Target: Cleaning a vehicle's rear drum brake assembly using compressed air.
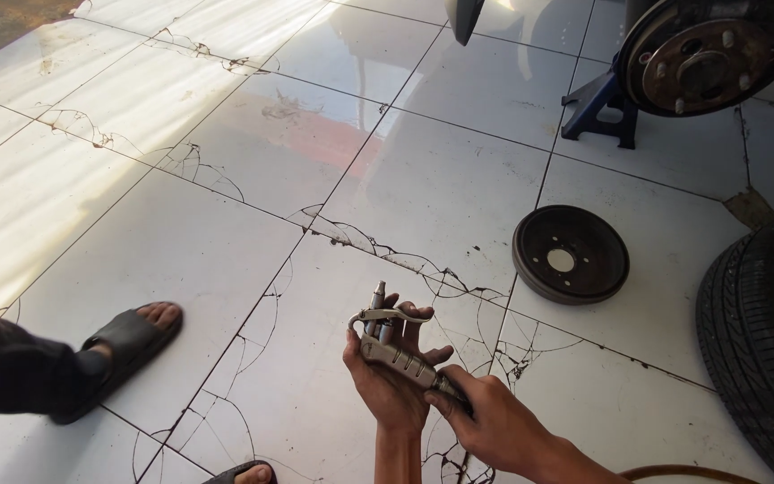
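At the lower left of the frame, a foot in a dark sandal rested on the white tiled floor, with a dark trouser leg running off the left edge. The tiles showed cracks and dirt lines across the middle of the frame. A second sandal toe was cut off at the bottom edge.

At the lower centre, the left hand was held palm up with the fingers loosely spread, cradling a metal air tool. The tool lay across the palm, its nozzle pointing up and its thin lever standing just above the body. The right hand came in from the lower right, fingers wrapped around the rear end of the tool. A brown hose curved along the bottom edge, right of that hand.

Right of centre, a dark brake drum lay flat on the floor, well apart from the hands. At the upper right, a rusty wheel hub with studs stood above a blue stand. A black tyre filled the right edge.
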